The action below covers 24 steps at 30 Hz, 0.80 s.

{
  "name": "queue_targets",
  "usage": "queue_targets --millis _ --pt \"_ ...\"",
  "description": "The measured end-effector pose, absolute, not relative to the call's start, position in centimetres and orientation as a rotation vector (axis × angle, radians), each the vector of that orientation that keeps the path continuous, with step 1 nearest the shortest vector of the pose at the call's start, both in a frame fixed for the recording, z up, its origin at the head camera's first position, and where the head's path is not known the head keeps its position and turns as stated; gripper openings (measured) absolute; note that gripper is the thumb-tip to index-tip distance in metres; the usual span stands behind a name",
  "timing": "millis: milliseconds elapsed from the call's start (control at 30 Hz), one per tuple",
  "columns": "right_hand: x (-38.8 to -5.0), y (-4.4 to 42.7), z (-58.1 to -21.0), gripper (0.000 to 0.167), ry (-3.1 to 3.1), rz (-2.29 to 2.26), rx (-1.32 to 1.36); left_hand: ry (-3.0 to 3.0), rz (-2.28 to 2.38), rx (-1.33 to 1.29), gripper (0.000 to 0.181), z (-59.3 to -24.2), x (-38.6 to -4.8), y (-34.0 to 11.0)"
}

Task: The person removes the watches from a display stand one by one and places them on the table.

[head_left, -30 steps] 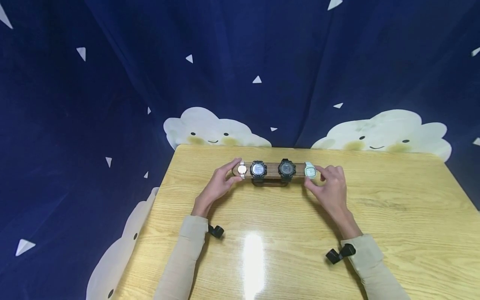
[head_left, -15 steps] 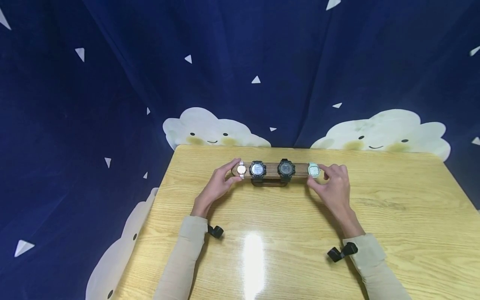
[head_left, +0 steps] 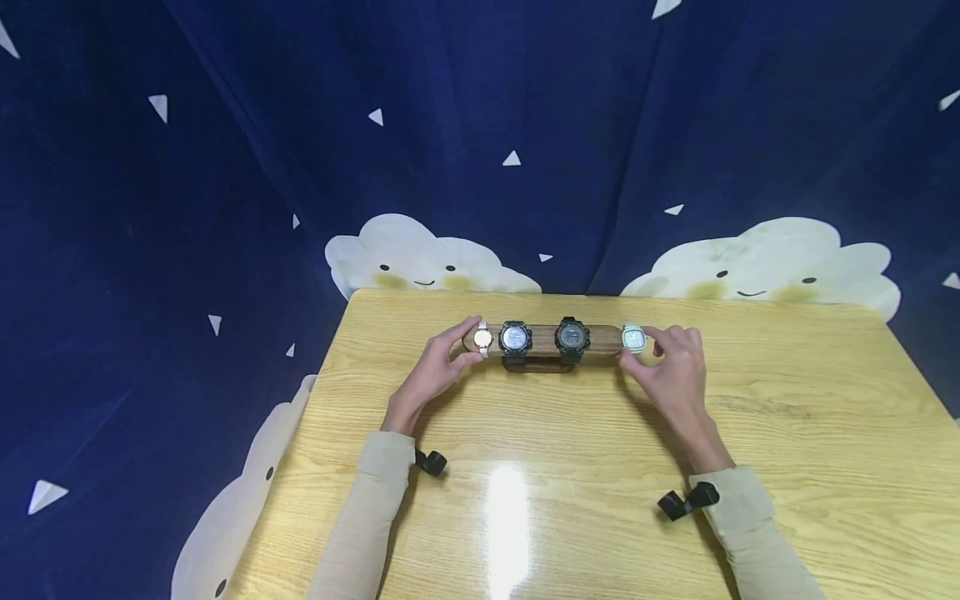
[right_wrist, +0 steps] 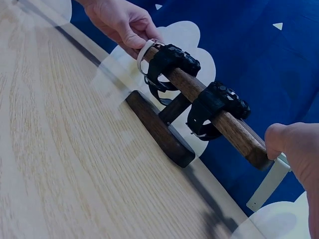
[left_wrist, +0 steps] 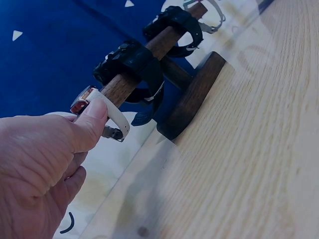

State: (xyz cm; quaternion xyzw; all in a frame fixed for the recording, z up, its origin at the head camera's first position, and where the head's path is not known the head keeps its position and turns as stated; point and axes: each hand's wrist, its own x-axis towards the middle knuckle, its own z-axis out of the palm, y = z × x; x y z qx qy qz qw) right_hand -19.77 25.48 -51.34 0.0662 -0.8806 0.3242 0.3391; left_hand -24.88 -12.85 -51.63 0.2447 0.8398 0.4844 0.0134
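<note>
A wooden watch stand (head_left: 543, 340) stands near the table's back, its bar running left to right. My left hand (head_left: 437, 368) grips the bar's left end, thumb over the strap of a white watch (head_left: 483, 339). Between thumb and fingers my right hand (head_left: 673, 375) pinches a mint-green watch (head_left: 633, 338) just off the bar's right end. Its pale strap (right_wrist: 270, 185) hangs down there in the right wrist view. Two bulky watches stay on the bar: a black one with a silvery face (head_left: 515, 337) and an all-black one (head_left: 573, 337).
The stand's dark base (right_wrist: 159, 130) rests on the light wooden table (head_left: 570, 467). Behind it hangs a navy curtain (head_left: 480, 125) with white triangles and smiling clouds (head_left: 757, 258). Black wrist cameras (head_left: 688, 500) jut from both sleeves.
My right hand has moved right with the mint-green watch, sliding it along the bar and past its right end. My left hand and the stand have stayed put.
</note>
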Motion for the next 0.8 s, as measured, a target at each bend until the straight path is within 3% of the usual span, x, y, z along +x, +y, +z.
queue_targets --millis 800 --pt "-20.1 26.8 -51.8 0.039 -2.335 0.771 0.092 2.617 1.516 0.778 0.069 -51.7 -24.9 -12.8"
